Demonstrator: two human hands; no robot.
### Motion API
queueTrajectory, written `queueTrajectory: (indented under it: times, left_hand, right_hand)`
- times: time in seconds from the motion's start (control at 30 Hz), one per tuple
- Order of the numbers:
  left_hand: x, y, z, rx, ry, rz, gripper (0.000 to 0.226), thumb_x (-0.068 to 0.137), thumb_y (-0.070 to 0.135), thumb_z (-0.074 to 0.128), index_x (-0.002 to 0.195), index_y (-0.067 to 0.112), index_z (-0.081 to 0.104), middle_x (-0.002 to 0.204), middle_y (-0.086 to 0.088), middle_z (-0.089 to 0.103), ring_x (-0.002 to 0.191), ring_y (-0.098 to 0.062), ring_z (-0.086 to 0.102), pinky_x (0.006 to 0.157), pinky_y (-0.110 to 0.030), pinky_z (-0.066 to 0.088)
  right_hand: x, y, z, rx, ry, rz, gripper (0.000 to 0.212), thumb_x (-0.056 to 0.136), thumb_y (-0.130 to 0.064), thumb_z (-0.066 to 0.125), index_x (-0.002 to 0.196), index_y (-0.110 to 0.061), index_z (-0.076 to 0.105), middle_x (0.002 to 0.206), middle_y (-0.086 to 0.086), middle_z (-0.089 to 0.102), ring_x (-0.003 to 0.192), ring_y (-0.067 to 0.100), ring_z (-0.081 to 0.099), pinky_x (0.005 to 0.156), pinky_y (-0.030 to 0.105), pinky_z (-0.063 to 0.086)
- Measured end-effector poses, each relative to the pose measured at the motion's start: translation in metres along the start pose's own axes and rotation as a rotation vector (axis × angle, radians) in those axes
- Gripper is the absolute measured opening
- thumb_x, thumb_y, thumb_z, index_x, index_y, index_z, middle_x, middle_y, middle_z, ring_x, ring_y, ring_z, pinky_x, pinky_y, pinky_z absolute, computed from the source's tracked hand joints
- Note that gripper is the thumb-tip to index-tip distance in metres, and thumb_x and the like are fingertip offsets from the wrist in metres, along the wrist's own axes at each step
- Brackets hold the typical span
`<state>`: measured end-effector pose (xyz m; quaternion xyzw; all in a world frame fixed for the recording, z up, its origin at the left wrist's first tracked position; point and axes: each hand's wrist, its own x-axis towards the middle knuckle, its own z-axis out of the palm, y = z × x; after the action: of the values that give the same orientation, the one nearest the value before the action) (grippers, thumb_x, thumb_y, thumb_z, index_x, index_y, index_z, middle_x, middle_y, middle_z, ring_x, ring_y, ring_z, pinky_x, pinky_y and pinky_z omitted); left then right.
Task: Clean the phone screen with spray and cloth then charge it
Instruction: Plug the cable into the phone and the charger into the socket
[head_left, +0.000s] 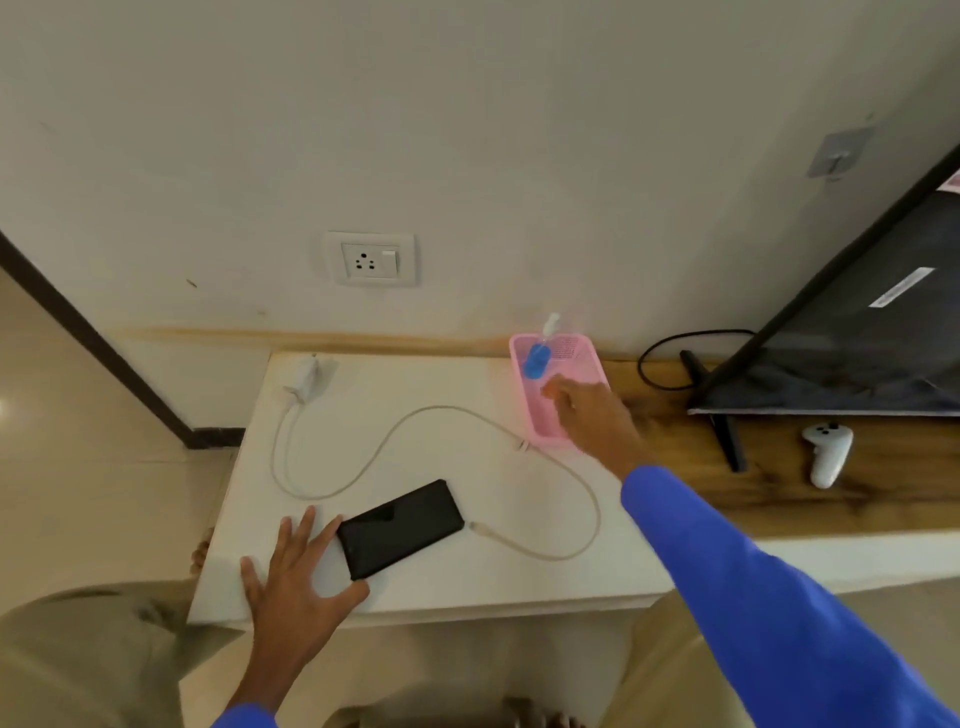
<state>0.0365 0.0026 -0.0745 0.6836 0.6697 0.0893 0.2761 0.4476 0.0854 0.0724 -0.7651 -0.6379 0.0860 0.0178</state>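
Now phone (400, 527) touches splayed left hand (296, 577); blurred right hand's (587, 410) grip unclear.

A lived-in room of a home: a plain painted wall with a socket (371, 259) at 12 o'clock, a flat television (852, 332) on a wooden shelf (779, 483) at 3 o'clock, a game controller (827, 453) beside it, tiled floor (67, 467) at 9 o'clock.

Long bright-blue sleeves (769, 597) cover both arms to the wrists, above khaki trousers (88, 654) and bare hands.
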Motion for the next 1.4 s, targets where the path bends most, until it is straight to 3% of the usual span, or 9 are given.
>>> queueTrajectory:
  times: [0.07, 0.13, 0.3, 0.47, 0.57, 0.7, 0.83, 1.1, 1.4]
  left_hand:
    - [0.0, -0.001, -0.002, 0.015, -0.013, -0.007, 0.099, 0.071, 0.072, 0.064, 0.16, 0.047, 0.029, 0.173, 0.015, 0.011, 0.162, -0.016, 0.0, 0.124, -0.06, -0.012]
    - [-0.002, 0.002, -0.004, 0.033, -0.028, -0.012, 0.098, 0.077, 0.064, 0.076, 0.161, 0.043, 0.028, 0.174, 0.013, 0.011, 0.162, -0.018, -0.001, 0.124, -0.061, -0.012]
    - [-0.003, 0.011, -0.013, 0.022, -0.047, -0.026, 0.098, 0.079, 0.051, 0.085, 0.161, 0.039, 0.032, 0.174, 0.009, 0.014, 0.162, -0.019, 0.0, 0.124, -0.062, -0.008]
    - [0.002, 0.014, -0.03, 0.058, 0.004, 0.117, 0.096, 0.073, 0.045, 0.091, 0.156, 0.029, 0.045, 0.164, -0.002, 0.041, 0.155, -0.026, 0.032, 0.126, -0.057, 0.024]
    - [0.009, 0.02, -0.051, 0.155, 0.031, 0.209, 0.097, 0.073, 0.036, 0.093, 0.156, 0.023, 0.044, 0.157, -0.009, 0.051, 0.147, -0.03, 0.046, 0.121, -0.051, 0.034]
    - [0.019, 0.03, -0.075, 0.227, -0.083, 0.311, 0.103, 0.078, 0.044, 0.088, 0.161, 0.033, 0.029, 0.165, -0.002, 0.041, 0.154, -0.023, 0.035, 0.129, -0.046, 0.016]
    - [0.026, 0.044, -0.08, 0.25, -0.164, 0.431, 0.113, 0.076, 0.058, 0.084, 0.164, 0.038, 0.017, 0.172, 0.01, 0.023, 0.158, -0.012, 0.023, 0.13, -0.038, 0.001]
    - [0.045, 0.104, -0.061, 0.272, -0.321, 0.517, 0.114, 0.062, 0.07, 0.086, 0.157, 0.038, 0.032, 0.165, 0.016, 0.034, 0.147, -0.012, 0.041, 0.118, -0.032, 0.036]
    - [0.062, 0.131, -0.032, 0.602, -0.396, 0.72, 0.105, 0.061, 0.08, 0.078, 0.149, 0.033, 0.043, 0.139, 0.011, 0.049, 0.123, -0.015, 0.051, 0.099, -0.032, 0.042]
  right_hand:
    - [-0.014, -0.006, 0.022, -0.042, -0.146, -0.016, 0.022, 0.104, -0.026, 0.032, 0.11, -0.03, 0.053, 0.094, -0.006, 0.057, 0.081, 0.021, 0.051, 0.097, 0.057, 0.047]
    - [-0.023, -0.006, 0.032, -0.001, -0.102, 0.026, 0.019, 0.103, -0.027, 0.034, 0.105, -0.035, 0.051, 0.093, -0.01, 0.056, 0.083, 0.019, 0.049, 0.102, 0.063, 0.042]
    - [-0.066, -0.024, 0.04, 0.056, 0.225, -0.026, 0.023, 0.099, -0.026, 0.051, 0.12, -0.031, 0.06, 0.099, -0.009, 0.069, 0.075, 0.016, 0.066, 0.069, 0.028, 0.059]
    - [-0.123, -0.041, 0.085, 0.198, -0.049, 0.034, 0.046, 0.091, -0.059, 0.054, 0.132, -0.039, 0.06, 0.106, -0.017, 0.074, 0.105, 0.01, 0.064, 0.1, 0.029, 0.046]
    - [-0.131, -0.041, 0.101, 0.153, -0.058, -0.009, 0.052, 0.088, -0.06, 0.057, 0.134, -0.036, 0.059, 0.111, -0.015, 0.071, 0.108, 0.007, 0.062, 0.108, 0.033, 0.04]
    - [-0.122, -0.053, 0.109, 0.134, -0.061, -0.062, 0.049, 0.089, -0.054, 0.06, 0.132, -0.031, 0.062, 0.119, -0.009, 0.063, 0.112, 0.014, 0.055, 0.091, 0.032, 0.048]
    - [-0.111, -0.061, 0.115, 0.166, -0.018, -0.051, 0.026, 0.099, -0.04, 0.055, 0.111, -0.031, 0.075, 0.102, -0.01, 0.067, 0.099, 0.011, 0.057, 0.073, 0.027, 0.051]
    - [-0.119, -0.042, 0.115, 0.612, 0.035, 0.103, 0.01, 0.089, -0.036, 0.071, 0.093, -0.027, 0.072, 0.083, -0.017, 0.07, 0.079, 0.002, 0.066, 0.069, 0.023, 0.056]
    - [-0.157, -0.034, 0.093, 0.939, 0.078, 0.125, 0.013, 0.088, -0.025, 0.078, 0.099, -0.027, 0.072, 0.075, -0.011, 0.071, 0.074, 0.006, 0.069, 0.071, 0.013, 0.055]
